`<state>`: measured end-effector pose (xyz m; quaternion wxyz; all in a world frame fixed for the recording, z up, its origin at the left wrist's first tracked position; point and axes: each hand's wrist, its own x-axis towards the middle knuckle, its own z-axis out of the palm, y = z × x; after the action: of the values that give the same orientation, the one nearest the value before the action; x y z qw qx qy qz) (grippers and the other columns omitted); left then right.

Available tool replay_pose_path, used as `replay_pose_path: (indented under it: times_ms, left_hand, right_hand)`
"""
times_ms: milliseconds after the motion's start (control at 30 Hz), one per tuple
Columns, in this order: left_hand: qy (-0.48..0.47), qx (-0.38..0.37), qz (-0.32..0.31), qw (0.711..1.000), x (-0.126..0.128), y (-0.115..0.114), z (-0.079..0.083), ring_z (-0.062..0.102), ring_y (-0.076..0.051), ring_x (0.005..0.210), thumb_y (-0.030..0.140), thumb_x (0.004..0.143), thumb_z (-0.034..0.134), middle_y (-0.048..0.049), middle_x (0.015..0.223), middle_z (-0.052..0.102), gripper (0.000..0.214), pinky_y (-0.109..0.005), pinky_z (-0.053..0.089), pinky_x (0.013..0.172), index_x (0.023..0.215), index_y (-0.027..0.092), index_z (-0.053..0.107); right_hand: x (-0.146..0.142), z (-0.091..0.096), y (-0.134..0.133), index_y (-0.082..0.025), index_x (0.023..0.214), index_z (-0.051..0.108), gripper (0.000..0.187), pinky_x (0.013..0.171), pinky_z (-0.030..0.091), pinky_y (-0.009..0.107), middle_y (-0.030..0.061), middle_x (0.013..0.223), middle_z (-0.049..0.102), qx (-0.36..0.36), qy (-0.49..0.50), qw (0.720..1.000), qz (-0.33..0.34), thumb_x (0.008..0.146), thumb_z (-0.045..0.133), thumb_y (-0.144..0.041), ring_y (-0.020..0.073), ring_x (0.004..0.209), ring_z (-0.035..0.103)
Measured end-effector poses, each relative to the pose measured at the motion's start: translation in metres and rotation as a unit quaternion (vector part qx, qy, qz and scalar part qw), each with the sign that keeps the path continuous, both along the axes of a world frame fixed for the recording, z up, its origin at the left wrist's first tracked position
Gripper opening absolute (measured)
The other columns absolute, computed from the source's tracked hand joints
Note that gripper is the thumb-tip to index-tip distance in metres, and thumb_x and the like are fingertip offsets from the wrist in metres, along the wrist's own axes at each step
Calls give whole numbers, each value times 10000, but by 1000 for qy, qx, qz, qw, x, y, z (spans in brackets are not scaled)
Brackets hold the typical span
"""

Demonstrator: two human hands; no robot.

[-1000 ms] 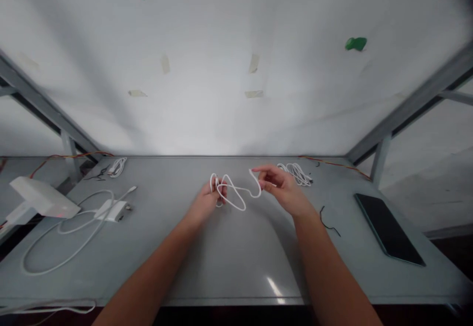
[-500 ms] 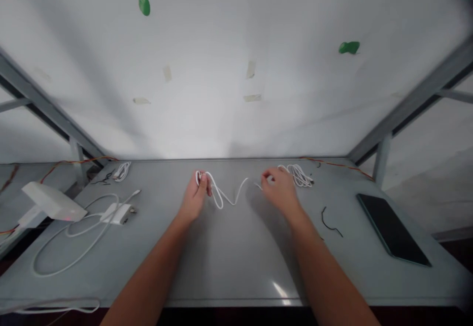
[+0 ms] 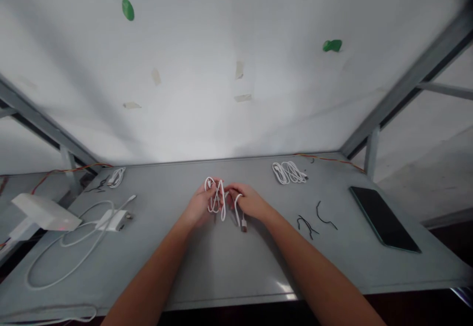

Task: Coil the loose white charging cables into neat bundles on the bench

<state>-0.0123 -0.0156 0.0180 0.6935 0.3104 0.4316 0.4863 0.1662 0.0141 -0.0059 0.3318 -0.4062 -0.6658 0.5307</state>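
A: In the head view, where's the cable?

B: The white USB cable (image 3: 223,216) is between the two hands, over the middle of the grey desk (image 3: 221,272). The left hand (image 3: 199,207) grips its gathered loops; the right hand (image 3: 252,202) has its fingers closed on a loose length, and the USB plug (image 3: 244,225) hangs below them.

A: What differs from half a second ago?

B: The right hand was well apart then, in front of the coiled white cables (image 3: 291,172). Now it's just beside the left, so both coils show. The cluster of black twist ties (image 3: 306,225), almost wholly hidden before, is in plain sight too, left of the tablet (image 3: 384,217).

A: Any brand or label?

B: Any print on the plug or the white charger (image 3: 110,220) is too small to read.
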Motion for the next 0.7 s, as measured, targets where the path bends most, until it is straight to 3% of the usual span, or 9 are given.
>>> replay_pose_path:
  times_ms: [100, 167, 300, 500, 700]
  left_hand:
    - [45, -1, 21, 999, -4, 4, 0, 623, -135, 606, 322, 879, 728, -16, 809, 653, 258, -245, 505, 518, 1066, 173, 631]
    - [63, -24, 7, 998, -7, 6, -1, 638, -144, 638, 319, 879, 710, -29, 839, 663, 238, -245, 509, 521, 1052, 170, 641]
    - [57, -60, -11, 997, -8, 9, -3, 618, -129, 609, 476, 934, 619, -50, 885, 672, 338, -225, 445, 480, 1044, 161, 672]
    - [162, 28, 15, 986, 1, 6, -13, 548, -101, 560, 636, 945, 573, -42, 894, 678, 493, -221, 366, 468, 1107, 175, 640]
    - [183, 150, -43, 971, 15, -2, -22, 593, -140, 713, 590, 835, 768, -19, 875, 668, 577, -252, 422, 627, 1206, 185, 593]
  right_hand:
    - [9, 3, 6, -195, 914, 722, 187, 526, 408, 257, 5, 682, 642, -36, -18, 998, -39, 889, 646, -364, 138, 550, 529]
    - [14, 8, 7, -187, 925, 729, 225, 523, 395, 251, -16, 647, 596, -76, 22, 995, -54, 847, 688, -394, 126, 538, 513]
    - [17, 17, 4, -175, 957, 726, 290, 582, 450, 270, -37, 640, 543, -138, 137, 980, -41, 828, 683, -431, 131, 565, 568]
    - [13, 24, -2, -191, 1013, 689, 264, 474, 354, 238, -17, 794, 617, -123, 118, 983, -66, 835, 687, -387, 89, 526, 487]
    - [5, 33, -14, -217, 1129, 633, 354, 631, 477, 290, 14, 855, 671, -95, 159, 982, -25, 906, 646, -492, 138, 642, 580]
